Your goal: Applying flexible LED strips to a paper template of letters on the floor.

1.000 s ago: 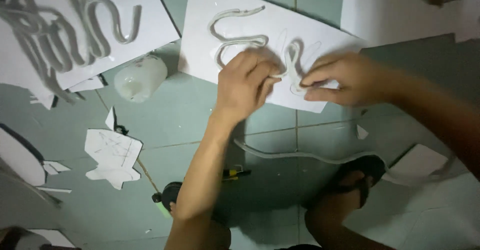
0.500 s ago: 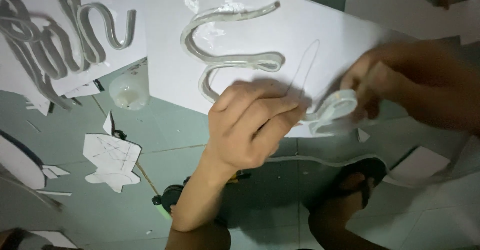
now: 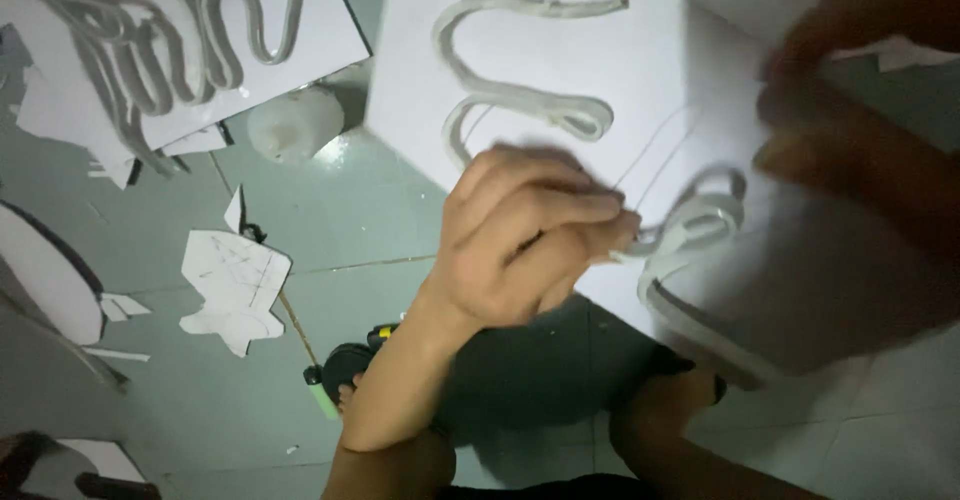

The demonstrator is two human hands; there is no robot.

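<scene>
A white board [image 3: 560, 50] lies on the greenish tiled floor, with a pale translucent strip [image 3: 520, 100] stuck to it in looping curves. The strip's loose end [image 3: 700, 225] curls off near the board's lower edge. My left hand [image 3: 520, 240] is at the centre, its fingers curled and its fingertips pinching the strip against the board. At the upper right, my right hand [image 3: 850, 130] is blurred by motion and hovers just beyond the loose loop. Whether it grips the strip is unclear.
A second white board [image 3: 255, 5] with grey curved strips lies at the upper left. Beside it is a whitish round container [image 3: 295, 125]. A cut paper scrap [image 3: 235, 285] and a black and green tool [image 3: 345, 365] lie on the tiles. My sandalled foot [image 3: 670, 390] is below the board.
The board now fills more of the view and sits lower. My right hand has swung up and right and become blurred. My left hand has slid towards the board's near edge along the strip.
</scene>
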